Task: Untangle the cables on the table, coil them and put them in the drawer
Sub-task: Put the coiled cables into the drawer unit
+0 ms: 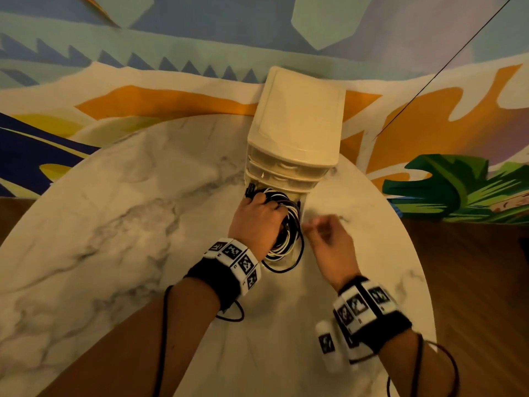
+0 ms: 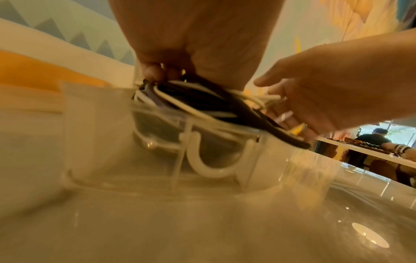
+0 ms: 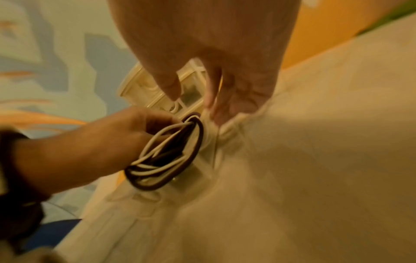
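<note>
— Two hands are at the small cream plastic drawer unit (image 1: pixel 294 133). What does the left hand (image 1: pixel 257 222) hold?

— Its fingers (image 2: pixel 153 71) are curled around the coiled bundle of black and white cables (image 1: pixel 286 233), low over the open clear bottom drawer (image 2: pixel 225 160), probably to keep the loops together while they go in.

— And the right hand (image 1: pixel 329 242)?

— Loose, fingers half bent, holding nothing, just beside the bundle above the white marble surface (image 1: pixel 114 224); perhaps ready to tuck in one black loop that hangs over the drawer front.
</note>
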The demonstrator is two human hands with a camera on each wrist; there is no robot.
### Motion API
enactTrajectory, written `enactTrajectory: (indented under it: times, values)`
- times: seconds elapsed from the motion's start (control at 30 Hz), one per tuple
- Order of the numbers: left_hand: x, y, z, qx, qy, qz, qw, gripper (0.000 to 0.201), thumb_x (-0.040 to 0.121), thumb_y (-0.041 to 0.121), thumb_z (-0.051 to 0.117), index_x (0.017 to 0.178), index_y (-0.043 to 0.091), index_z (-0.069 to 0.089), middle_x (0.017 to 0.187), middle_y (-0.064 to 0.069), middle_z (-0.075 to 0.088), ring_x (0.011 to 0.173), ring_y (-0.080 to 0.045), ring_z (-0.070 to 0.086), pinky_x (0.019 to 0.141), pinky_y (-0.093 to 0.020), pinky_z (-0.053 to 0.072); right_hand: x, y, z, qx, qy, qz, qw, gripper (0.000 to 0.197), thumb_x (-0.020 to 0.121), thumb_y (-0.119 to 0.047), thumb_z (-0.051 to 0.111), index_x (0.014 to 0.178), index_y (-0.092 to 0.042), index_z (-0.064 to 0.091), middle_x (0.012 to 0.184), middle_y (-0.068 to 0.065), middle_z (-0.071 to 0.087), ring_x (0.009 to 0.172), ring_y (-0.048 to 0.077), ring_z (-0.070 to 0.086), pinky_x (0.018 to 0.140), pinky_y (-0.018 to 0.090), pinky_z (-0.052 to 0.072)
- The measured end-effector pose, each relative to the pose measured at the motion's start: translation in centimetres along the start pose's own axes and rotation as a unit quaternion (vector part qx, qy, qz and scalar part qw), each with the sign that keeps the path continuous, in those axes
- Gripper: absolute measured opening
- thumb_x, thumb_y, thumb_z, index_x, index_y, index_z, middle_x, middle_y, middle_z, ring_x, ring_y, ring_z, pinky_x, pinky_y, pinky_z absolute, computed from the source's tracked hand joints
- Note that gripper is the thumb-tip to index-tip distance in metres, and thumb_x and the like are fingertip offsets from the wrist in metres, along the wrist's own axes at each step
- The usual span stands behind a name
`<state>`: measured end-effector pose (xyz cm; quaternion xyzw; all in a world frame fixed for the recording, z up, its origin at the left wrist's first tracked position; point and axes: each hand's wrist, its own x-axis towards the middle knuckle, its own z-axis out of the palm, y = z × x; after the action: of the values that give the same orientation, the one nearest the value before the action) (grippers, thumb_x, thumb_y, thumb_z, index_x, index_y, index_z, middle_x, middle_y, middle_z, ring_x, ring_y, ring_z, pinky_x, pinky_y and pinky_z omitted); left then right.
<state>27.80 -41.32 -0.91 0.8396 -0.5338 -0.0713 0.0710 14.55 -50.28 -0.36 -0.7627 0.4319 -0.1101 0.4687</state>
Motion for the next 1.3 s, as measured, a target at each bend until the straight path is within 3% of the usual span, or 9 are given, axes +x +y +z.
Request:
enactTrajectory:
  times: [0.13, 0.37, 0.5, 0.63, 0.8, 0.93, 1.03, 1.17, 1.3]
  values:
    - [-0.2, 0.0, 0.3, 0.0, 0.01, -0.005, 1.0, 0.027, 0.093, 0.038, 0.045, 0.114, 0.024, 0.056, 0.11, 0.005, 0.064, 0.111, -0.021, 0.045, 0.088, -0.034, 0.036, -1.4, 1.5, 0.7, -0.046, -0.095, 0.038, 0.994, 0.022, 0.094, -0.018, 0.052, 0.074, -0.012, 0.059, 0.065, 0.003, 0.068, 0.065, 0.022, 0.065, 0.068, 0.033, 0.049]
    - [-0.4, -0.4, 0.3, -0.027, 0.033, -0.01, 0.999, 0.028, 0.094, 0.032, 0.042, 0.112, 0.022, 0.061, 0.109, 0.005, 0.064, 0.108, -0.019, 0.047, 0.087, -0.033, 0.038, 0.6, -0.1, -0.5, -0.084, 0.027, -0.076, 0.993, 0.013, 0.088, -0.02, 0.06, 0.079, -0.013, 0.067, 0.065, 0.001, 0.066, 0.063, 0.02, 0.061, 0.064, 0.033, 0.05]
    - [-1.1, -0.9, 0.4, -0.05, 0.041, 0.017, 0.998, 0.028, 0.088, 0.025, 0.048, 0.109, 0.019, 0.065, 0.107, 0.001, 0.063, 0.103, -0.022, 0.049, 0.083, -0.034, 0.041, 2.2, -1.7, 0.1, -0.175, -0.013, -0.137, 0.975, 0.005, 0.087, -0.019, 0.06, 0.083, -0.017, 0.061, 0.063, -0.002, 0.06, 0.06, 0.019, 0.053, 0.058, 0.026, 0.035]
    - [-1.9, -1.5, 0.9, -0.104, 0.07, 0.03, 0.992, 0.037, 0.078, 0.013, 0.06, 0.115, 0.015, 0.061, 0.109, -0.005, 0.057, 0.094, -0.026, 0.053, 0.074, -0.037, 0.049, 3.2, -1.9, 0.9, -0.286, -0.114, -0.177, 0.935, 0.005, 0.084, -0.017, 0.055, 0.085, -0.017, 0.06, 0.077, 0.01, 0.066, 0.074, 0.034, 0.059, 0.061, 0.033, 0.04]
    - [-2.0, -1.2, 1.2, -0.123, 0.09, 0.009, 0.988, 0.043, 0.075, 0.011, 0.064, 0.117, 0.016, 0.056, 0.114, -0.005, 0.052, 0.098, -0.025, 0.053, 0.078, -0.037, 0.05, 4.5, -2.6, 2.1, -0.328, -0.099, -0.21, 0.916, 0.011, 0.088, -0.022, 0.052, 0.088, -0.015, 0.06, 0.09, 0.013, 0.068, 0.083, 0.036, 0.06, 0.066, 0.035, 0.041]
    - [-2.4, -1.0, 1.7, -0.093, 0.151, -0.021, 0.984, 0.033, 0.076, 0.02, 0.062, 0.108, 0.013, 0.055, 0.112, -0.007, 0.055, 0.094, -0.025, 0.056, 0.074, -0.038, 0.05, 4.7, -2.4, 2.9, -0.286, -0.064, -0.183, 0.938, 0.008, 0.089, -0.024, 0.055, 0.089, -0.016, 0.052, 0.085, 0.011, 0.066, 0.078, 0.034, 0.058, 0.064, 0.035, 0.04]
    - [-3.0, -1.4, 2.0, -0.073, 0.165, -0.066, 0.981, 0.035, 0.085, 0.036, 0.049, 0.111, 0.014, 0.058, 0.114, -0.003, 0.058, 0.104, -0.022, 0.052, 0.087, -0.037, 0.041, 4.5, -2.1, 3.1, -0.251, -0.038, -0.174, 0.952, 0.009, 0.087, -0.021, 0.058, 0.086, -0.015, 0.051, 0.078, 0.006, 0.062, 0.073, 0.03, 0.056, 0.062, 0.034, 0.04]
    - [-2.9, -1.7, 2.3, -0.118, 0.128, -0.08, 0.981, 0.043, 0.087, 0.025, 0.053, 0.126, 0.009, 0.049, 0.128, -0.009, 0.052, 0.128, -0.026, 0.043, 0.107, -0.049, 0.035, 3.9, -1.4, 2.9, -0.254, 0.004, -0.203, 0.946, 0.01, 0.082, -0.017, 0.064, 0.091, -0.014, 0.064, 0.095, 0.007, 0.058, 0.091, 0.028, 0.054, 0.074, 0.037, 0.048]
    - [-2.5, -2.1, 1.8, -0.165, 0.099, -0.071, 0.979, 0.045, 0.082, 0.015, 0.059, 0.124, 0.007, 0.047, 0.132, -0.014, 0.045, 0.124, -0.03, 0.046, 0.099, -0.042, 0.045, 1.4, -0.2, 2.8, -0.226, 0.03, -0.19, 0.955, 0.045, 0.087, -0.026, 0.06, 0.13, -0.017, 0.053, 0.132, 0.01, 0.047, 0.122, 0.027, 0.044, 0.103, 0.041, 0.041]
